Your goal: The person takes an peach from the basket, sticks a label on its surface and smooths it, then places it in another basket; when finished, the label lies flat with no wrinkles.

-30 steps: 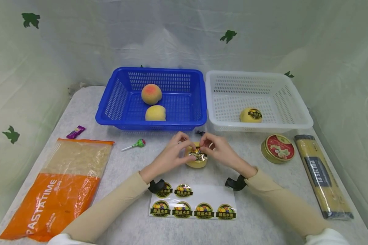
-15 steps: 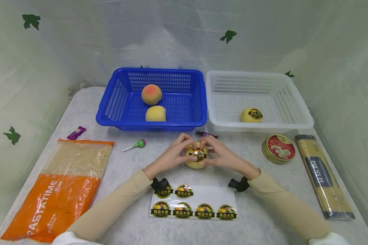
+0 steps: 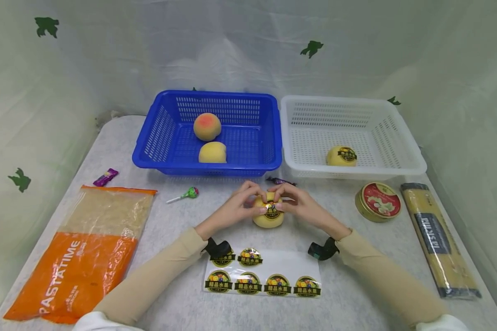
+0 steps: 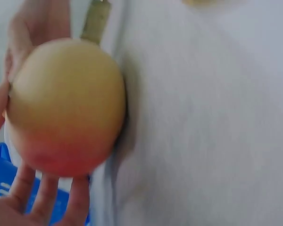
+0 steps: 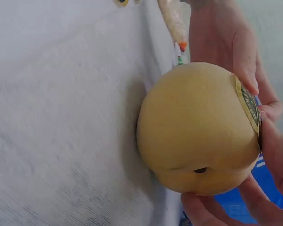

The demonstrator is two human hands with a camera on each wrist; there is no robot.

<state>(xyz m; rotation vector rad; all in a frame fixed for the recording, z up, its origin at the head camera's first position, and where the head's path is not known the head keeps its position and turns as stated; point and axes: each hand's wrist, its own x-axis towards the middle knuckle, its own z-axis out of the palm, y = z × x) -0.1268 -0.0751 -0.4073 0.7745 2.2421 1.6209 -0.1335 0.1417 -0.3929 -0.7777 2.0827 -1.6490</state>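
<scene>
A yellow peach (image 3: 268, 222) with a red blush rests on the table between both hands. Its blushed side faces the left wrist view, where the peach (image 4: 68, 108) fills the left part. On its upper front lies a black and gold fruit sticker (image 3: 272, 212), partly covered by the thumbs. The left hand (image 3: 237, 207) has its fingers curled at the peach's left side and its thumb on the sticker. From the other side, the right hand (image 3: 301, 208) curls round the fruit, thumb also against the sticker. In the right wrist view the sticker (image 5: 248, 103) follows the peach's curve.
Behind stand a blue basket (image 3: 242, 166) with two peaches and a white basket (image 3: 381, 170) with one stickered peach. A sticker sheet (image 3: 291, 263) lies in front. Around are a pasta bag (image 3: 84, 257), lollipop (image 3: 186, 194), wrapped candies, round tin (image 3: 378, 202) and spaghetti pack (image 3: 436, 239).
The sticker, earlier pinched by both hands over the peach, now lies against its surface. Fingers have spread down round the fruit and the thumbs have moved across the sticker.
</scene>
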